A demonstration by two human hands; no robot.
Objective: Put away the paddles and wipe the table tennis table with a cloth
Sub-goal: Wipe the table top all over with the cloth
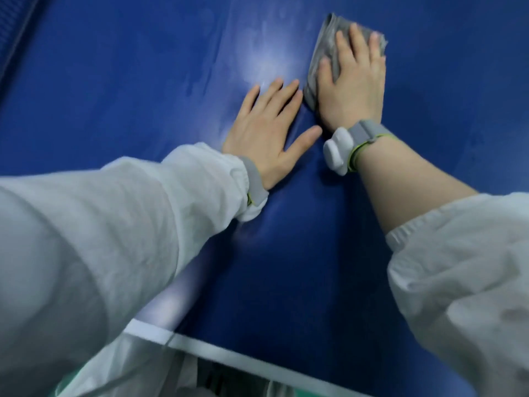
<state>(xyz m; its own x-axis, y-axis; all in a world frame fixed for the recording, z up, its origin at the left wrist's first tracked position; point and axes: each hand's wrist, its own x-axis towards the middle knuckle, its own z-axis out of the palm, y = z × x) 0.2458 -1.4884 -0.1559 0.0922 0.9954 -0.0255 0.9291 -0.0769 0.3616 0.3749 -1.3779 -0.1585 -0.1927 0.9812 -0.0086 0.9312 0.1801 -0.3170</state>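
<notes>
A folded grey cloth (323,50) lies on the blue table tennis table (143,81). My right hand (353,81) presses flat on the cloth with fingers spread, covering most of it. My left hand (269,130) lies flat on the bare table surface just left of the cloth, fingers apart and holding nothing. No paddles are in view.
The table's white edge line (229,353) runs across the bottom, close to my body. A bright light reflection with faint streaks (266,61) shows on the surface beyond my left hand. The net (11,32) is at the far left corner.
</notes>
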